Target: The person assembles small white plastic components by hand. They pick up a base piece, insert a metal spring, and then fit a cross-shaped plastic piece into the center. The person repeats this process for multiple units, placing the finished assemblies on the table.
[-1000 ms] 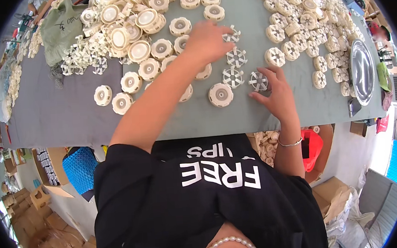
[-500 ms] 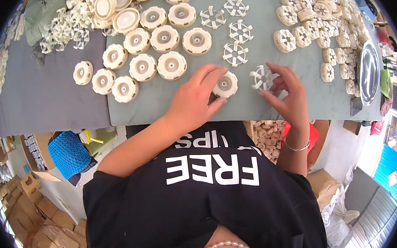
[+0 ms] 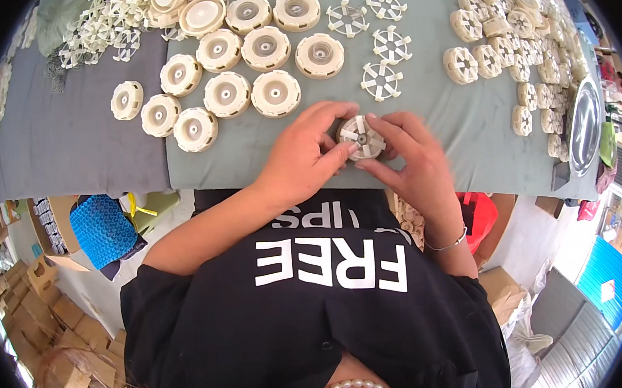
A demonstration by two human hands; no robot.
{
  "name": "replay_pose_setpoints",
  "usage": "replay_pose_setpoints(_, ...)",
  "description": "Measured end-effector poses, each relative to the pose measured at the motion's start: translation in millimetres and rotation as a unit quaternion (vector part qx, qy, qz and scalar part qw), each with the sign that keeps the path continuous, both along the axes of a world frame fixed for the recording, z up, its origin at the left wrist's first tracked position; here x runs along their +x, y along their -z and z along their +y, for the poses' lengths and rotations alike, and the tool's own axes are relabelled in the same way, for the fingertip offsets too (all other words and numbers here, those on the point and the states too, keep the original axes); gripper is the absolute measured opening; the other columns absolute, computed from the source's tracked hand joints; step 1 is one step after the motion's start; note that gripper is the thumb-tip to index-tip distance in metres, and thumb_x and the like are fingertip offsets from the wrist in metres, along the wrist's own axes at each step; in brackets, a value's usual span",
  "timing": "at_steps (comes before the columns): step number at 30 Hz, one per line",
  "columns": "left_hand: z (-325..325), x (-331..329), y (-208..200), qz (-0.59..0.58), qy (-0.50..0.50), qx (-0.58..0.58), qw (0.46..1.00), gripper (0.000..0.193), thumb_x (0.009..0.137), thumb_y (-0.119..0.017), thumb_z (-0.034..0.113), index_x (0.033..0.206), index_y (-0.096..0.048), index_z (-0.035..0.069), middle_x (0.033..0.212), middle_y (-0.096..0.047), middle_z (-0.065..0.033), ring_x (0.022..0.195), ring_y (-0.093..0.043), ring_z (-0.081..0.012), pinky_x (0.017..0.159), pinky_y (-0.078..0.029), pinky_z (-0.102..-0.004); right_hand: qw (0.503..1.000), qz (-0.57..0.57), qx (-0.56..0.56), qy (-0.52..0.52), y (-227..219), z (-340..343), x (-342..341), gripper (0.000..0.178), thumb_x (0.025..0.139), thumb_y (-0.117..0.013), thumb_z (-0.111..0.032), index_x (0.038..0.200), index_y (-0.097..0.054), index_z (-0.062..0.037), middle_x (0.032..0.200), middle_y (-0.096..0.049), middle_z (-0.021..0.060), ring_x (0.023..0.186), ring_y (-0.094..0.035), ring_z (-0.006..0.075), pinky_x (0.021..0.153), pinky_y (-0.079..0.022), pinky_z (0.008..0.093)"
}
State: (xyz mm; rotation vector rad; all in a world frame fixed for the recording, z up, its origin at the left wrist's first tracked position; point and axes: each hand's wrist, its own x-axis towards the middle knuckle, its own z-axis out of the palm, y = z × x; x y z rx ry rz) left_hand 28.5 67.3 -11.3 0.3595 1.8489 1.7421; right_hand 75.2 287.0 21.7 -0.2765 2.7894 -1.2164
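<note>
Grey cloth covers the bench (image 3: 91, 144), and many cream plastic parts lie on it. At the near edge of the bench I hold one round disc (image 3: 362, 138) between both hands. My left hand (image 3: 301, 158) grips it from the left side, with the fingers (image 3: 334, 111) curled over its top rim. My right hand (image 3: 409, 151) closes on it from the right side, thumb under, fingers beside the rim. The disc shows a spoked wheel piece in its face, so I judge I am pressing this piece into the disc. The next move calls for even pressure until it sits flat. Beyond the disc lie loose spoked wheels (image 3: 381, 81), and left of them finished discs (image 3: 275, 93).
</note>
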Motion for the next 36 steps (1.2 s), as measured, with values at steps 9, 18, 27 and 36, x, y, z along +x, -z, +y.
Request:
replay_pose_setpoints(9, -17, -11, -14, 0.352, -0.067, -0.179, 0.916, 0.055, 0.089, -0.080, 0.011, 0.141, -0.063, 0.013, 0.134, -0.061, -0.0128, 0.065, -0.062, -0.0164, 0.065, -0.056, -0.0323, 0.963, 0.145, 0.170, 0.149, 1, 66, -3, 0.054, 0.082, -0.086, -0.010, 0.133, -0.070, -0.0106, 0.126, -0.067, 0.0087, 0.106, -0.070, 0.0289, 0.089, -0.058, 0.0417)
replay_pose_setpoints(18, 13, -58, -27, 0.329, 0.030, -0.437, 0.836, 0.060, 0.090, -0.077, 0.015, 0.144, -0.052, 0.010, 0.141, -0.055, -0.0154, 0.102, -0.072, -0.0374, 0.081, -0.063, -0.0454, 0.984, 0.163, 0.056, 0.039, 28, 22, -34, 0.017, 0.097, -0.074, -0.013, 0.111, -0.072, -0.0043, 0.096, -0.069, 0.0025, 0.081, -0.064, 0.0146, 0.070, -0.052, 0.0300)
replay_pose_setpoints(27, 9, 3, -10, 0.242, 0.046, -0.191, 0.950, 0.064, 0.086, -0.082, 0.010, 0.144, -0.056, 0.012, 0.142, -0.054, -0.0108, 0.076, -0.070, -0.0217, 0.070, -0.059, -0.0362, 0.960, -0.075, -0.056, 0.263, 24, 57, 16, 0.032, 0.095, -0.078, -0.014, 0.123, -0.070, 0.0013, 0.101, -0.068, 0.0037, 0.062, -0.053, 0.0063, 0.057, -0.044, 0.0234)
replay_pose_setpoints(36, 1, 2, -1, 0.140, 0.000, -0.067, 0.988, 0.062, 0.084, -0.084, 0.008, 0.143, -0.063, 0.012, 0.143, -0.057, -0.0107, 0.067, -0.064, -0.0098, 0.069, -0.056, -0.0267, 0.992, -0.026, 0.000, 0.123, 2, 52, 12, 0.053, 0.077, -0.088, -0.006, 0.128, -0.072, -0.0016, 0.117, -0.068, 0.0074, 0.079, -0.060, 0.0116, 0.066, -0.054, 0.0263)
